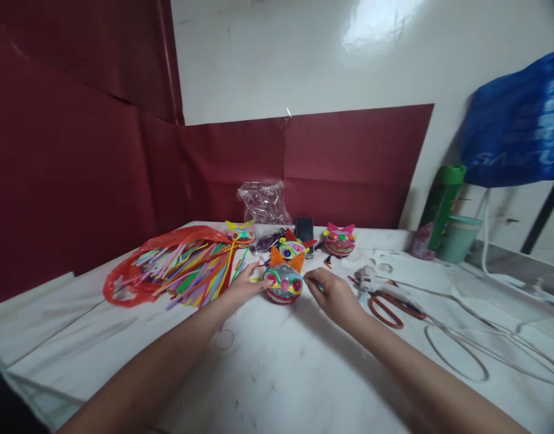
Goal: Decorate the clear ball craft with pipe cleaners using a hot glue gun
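1. The round, clear-bodied animal-head ornament with orange pointed ears, red eyes and a pink nose (283, 284) sits on the white, marble-patterned tabletop (267, 367), between the two hands.
2. The left hand (248, 284) grips the ornament's left side: the thumb lies on the front by one eye, and the other fingers are curled toward its back, their tips partly hidden.
3. The right hand (331, 293) is at the ornament's other side, its fingers bent and pinched together on a thin pale-blue strip (298, 276); the strip reaches across to the ornament's face, though blur hides whether it touches.
4. Just behind the ornament stands a similar head with red ears (287, 248); a pink-eared one (339, 240) is farther back on the right.
5. Left of the left hand, a translucent red plastic bag (116, 289) spills many-coloured fuzzy strips (195, 274).
6. Orange-handled scissors (386, 313) lie right of the right hand, beside pale looped cable.
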The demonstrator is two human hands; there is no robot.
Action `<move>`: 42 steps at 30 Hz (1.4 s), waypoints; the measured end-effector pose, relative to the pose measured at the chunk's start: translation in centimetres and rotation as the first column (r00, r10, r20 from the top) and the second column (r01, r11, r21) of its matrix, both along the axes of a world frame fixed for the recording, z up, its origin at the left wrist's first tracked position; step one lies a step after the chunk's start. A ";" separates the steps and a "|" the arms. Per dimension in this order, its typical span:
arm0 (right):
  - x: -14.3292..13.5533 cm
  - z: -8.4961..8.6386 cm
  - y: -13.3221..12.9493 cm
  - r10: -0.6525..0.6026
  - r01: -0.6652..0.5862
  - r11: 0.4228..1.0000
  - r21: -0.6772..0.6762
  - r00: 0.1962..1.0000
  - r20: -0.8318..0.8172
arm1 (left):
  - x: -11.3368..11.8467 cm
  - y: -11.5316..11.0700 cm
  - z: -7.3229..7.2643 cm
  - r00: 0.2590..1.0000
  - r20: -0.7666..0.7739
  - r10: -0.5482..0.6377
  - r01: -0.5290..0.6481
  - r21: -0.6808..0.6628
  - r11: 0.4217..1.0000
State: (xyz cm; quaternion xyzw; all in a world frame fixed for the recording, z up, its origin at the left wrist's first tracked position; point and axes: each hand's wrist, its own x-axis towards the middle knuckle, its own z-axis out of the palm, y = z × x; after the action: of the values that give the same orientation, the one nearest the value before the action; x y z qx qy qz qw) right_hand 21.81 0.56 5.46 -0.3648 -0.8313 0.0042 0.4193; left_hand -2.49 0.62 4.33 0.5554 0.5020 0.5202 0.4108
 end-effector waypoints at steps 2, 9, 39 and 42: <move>0.1 -0.1 0.3 -0.003 0.003 1.000 0.009 1.000 -0.003 | 0.9 0.9 0.1 0.998 0.009 -0.064 0.064 0.012 0.998; 0.0 -0.7 1.0 -0.022 0.022 1.000 0.003 1.000 0.014 | 5.5 1.0 -2.2 0.988 -0.142 0.051 -0.017 0.234 0.972; 0.3 0.0 0.4 -0.083 0.077 0.997 0.033 0.949 0.303 | 5.8 0.7 -3.0 0.994 -0.048 -0.101 0.110 0.230 0.967; 0.6 -0.1 0.9 -0.071 0.079 0.997 -0.023 0.972 0.223 | 5.5 0.8 -3.0 0.997 -0.022 -0.073 0.076 0.215 0.974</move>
State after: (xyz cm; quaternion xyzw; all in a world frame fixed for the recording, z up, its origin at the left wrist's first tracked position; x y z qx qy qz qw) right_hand 22.37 1.49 5.34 -0.4008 -0.8584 -0.0391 0.3178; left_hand 3.01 1.43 1.37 0.6189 0.4242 0.5519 0.3639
